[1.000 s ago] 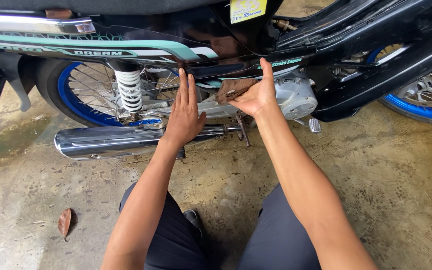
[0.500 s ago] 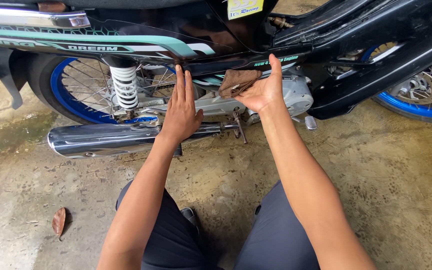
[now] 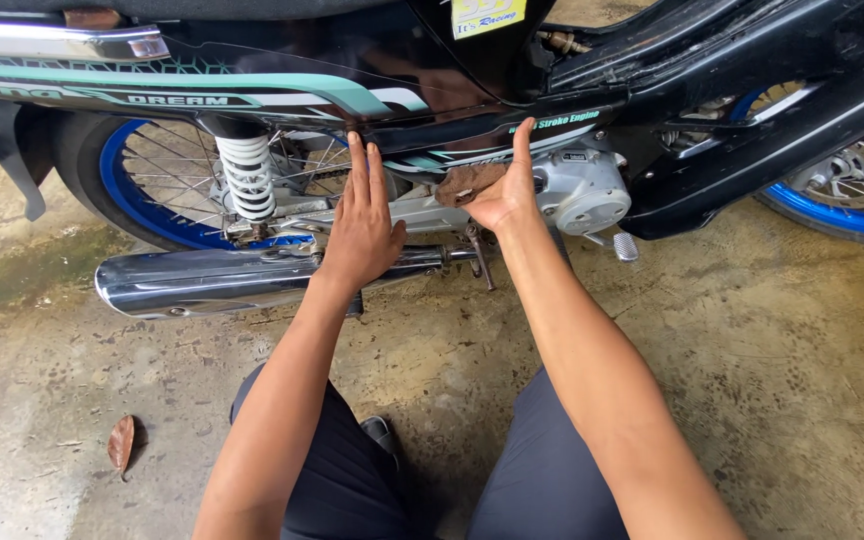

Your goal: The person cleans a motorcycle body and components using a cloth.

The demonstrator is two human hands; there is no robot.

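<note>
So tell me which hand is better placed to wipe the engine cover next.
Probably the right hand: it holds the brown rag beside the silver engine cover. The left hand lies flat, empty, nearer the exhaust pipe.

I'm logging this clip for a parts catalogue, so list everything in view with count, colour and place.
motorcycle: one, black body with teal and white stripes, across the top of the view
exhaust pipe: one, chrome, low on the bike, under the left hand
shock spring: one, white, beside the rear wheel
rear wheel: one, blue rim with spokes, left
front wheel: one, blue rim with spokes, far right
engine cover: one, silver, just right of the right hand
rag: one, brown, in the right hand
dry leaf: one, brown, on the floor, lower left
concrete floor: stained grey-brown, underneath
left hand: flat, fingers straight, against the bike above the exhaust
right hand: holds the rag against the bike's side
</note>
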